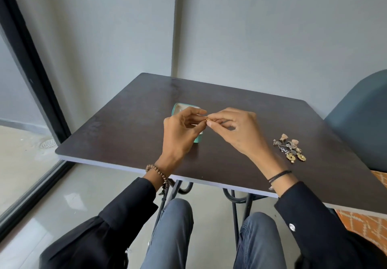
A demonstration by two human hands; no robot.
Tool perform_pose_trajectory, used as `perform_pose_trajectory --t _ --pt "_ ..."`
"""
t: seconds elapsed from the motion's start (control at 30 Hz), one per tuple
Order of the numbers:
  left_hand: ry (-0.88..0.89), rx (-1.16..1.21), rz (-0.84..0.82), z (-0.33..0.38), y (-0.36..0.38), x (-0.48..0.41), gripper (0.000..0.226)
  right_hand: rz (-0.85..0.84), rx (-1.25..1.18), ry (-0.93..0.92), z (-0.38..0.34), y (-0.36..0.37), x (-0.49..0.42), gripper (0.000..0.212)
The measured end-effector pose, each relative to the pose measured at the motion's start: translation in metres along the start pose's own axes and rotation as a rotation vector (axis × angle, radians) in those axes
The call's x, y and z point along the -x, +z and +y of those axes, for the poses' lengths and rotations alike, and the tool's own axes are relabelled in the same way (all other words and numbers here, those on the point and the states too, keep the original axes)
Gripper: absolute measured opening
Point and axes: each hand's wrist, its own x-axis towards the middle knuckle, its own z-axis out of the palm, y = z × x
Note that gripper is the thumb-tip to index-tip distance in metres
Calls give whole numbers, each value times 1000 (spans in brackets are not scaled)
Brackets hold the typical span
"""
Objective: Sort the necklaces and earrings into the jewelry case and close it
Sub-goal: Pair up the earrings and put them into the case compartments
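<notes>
A small teal jewelry case (178,107) lies open on the dark table (129,126), mostly hidden behind my left hand (181,132). Both hands meet above the case. A small gold earring (208,119) is pinched between the fingertips of my left hand and my right hand (234,130). A heap of jewelry (290,148), with gold flower-shaped earrings and a silvery chain, lies on the table to the right of my right hand.
A blue-grey chair (360,118) stands at the table's right side. A dark-framed glass door (27,63) runs along the left. The grey wall (230,27) is just behind the table. My knees sit under the near edge.
</notes>
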Motion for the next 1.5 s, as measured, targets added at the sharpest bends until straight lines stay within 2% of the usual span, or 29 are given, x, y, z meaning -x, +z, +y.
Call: perform_pose_trajectory --t 0.1,0.2,0.37,0.53,0.97,1.23,1.33,1.5 --pt "5 -82 -31 -7 -11 -4 23 -69 36 -18 1 10 -7 15" --pt "22 -187 -83 -16 -22 -7 28 -75 12 64 6 19 -10 14" --pt "-22 -508 -52 -38 -38 -7 23 -84 8 179 18 30 -10 18" --pt "-133 -427 -95 -58 -44 4 24 -142 26 217 28 34 -7 14" --pt "-111 -360 -82 -73 -45 13 26 -287 230 156 38 52 -8 16" --pt "-117 -357 -70 -72 -44 14 26 -401 435 92 31 57 -5 28" --pt "-112 -368 -73 -71 -45 14 26 -379 454 90 29 58 0 31" --pt "-34 -516 -50 -62 -41 13 26 -234 301 128 32 51 7 23"
